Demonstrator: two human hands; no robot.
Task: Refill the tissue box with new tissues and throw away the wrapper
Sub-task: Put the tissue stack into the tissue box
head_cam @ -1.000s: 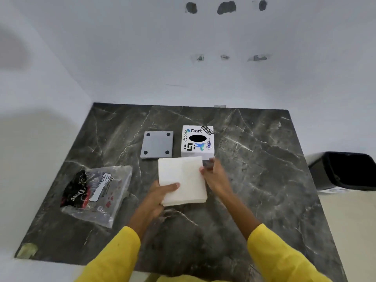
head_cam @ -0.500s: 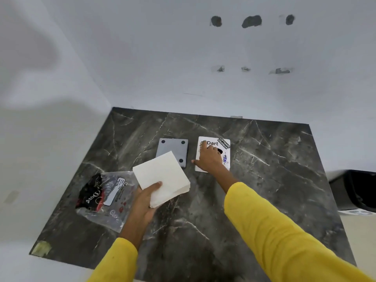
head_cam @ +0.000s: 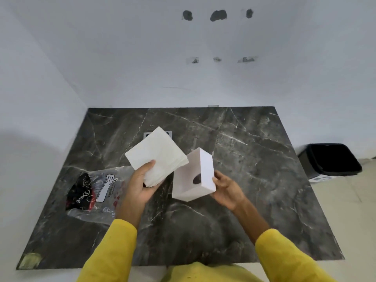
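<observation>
My left hand (head_cam: 140, 185) holds a white stack of tissues (head_cam: 155, 154) tilted above the dark marble table (head_cam: 254, 180). My right hand (head_cam: 227, 189) grips the white tissue box (head_cam: 193, 176), lifted off the table and turned so its open underside faces me, with the oval slot visible inside. The stack's right edge nearly touches the box. The clear plastic wrapper (head_cam: 97, 192) with black and red print lies flat at the table's left.
The grey base plate (head_cam: 147, 134) of the box lies behind the tissues, mostly hidden. A black bin (head_cam: 331, 159) stands on the floor to the right of the table. White walls close the back and left sides.
My right hand has picked the box up from the table and turned it open side towards me. My left hand has raised the tissue stack up beside it.
</observation>
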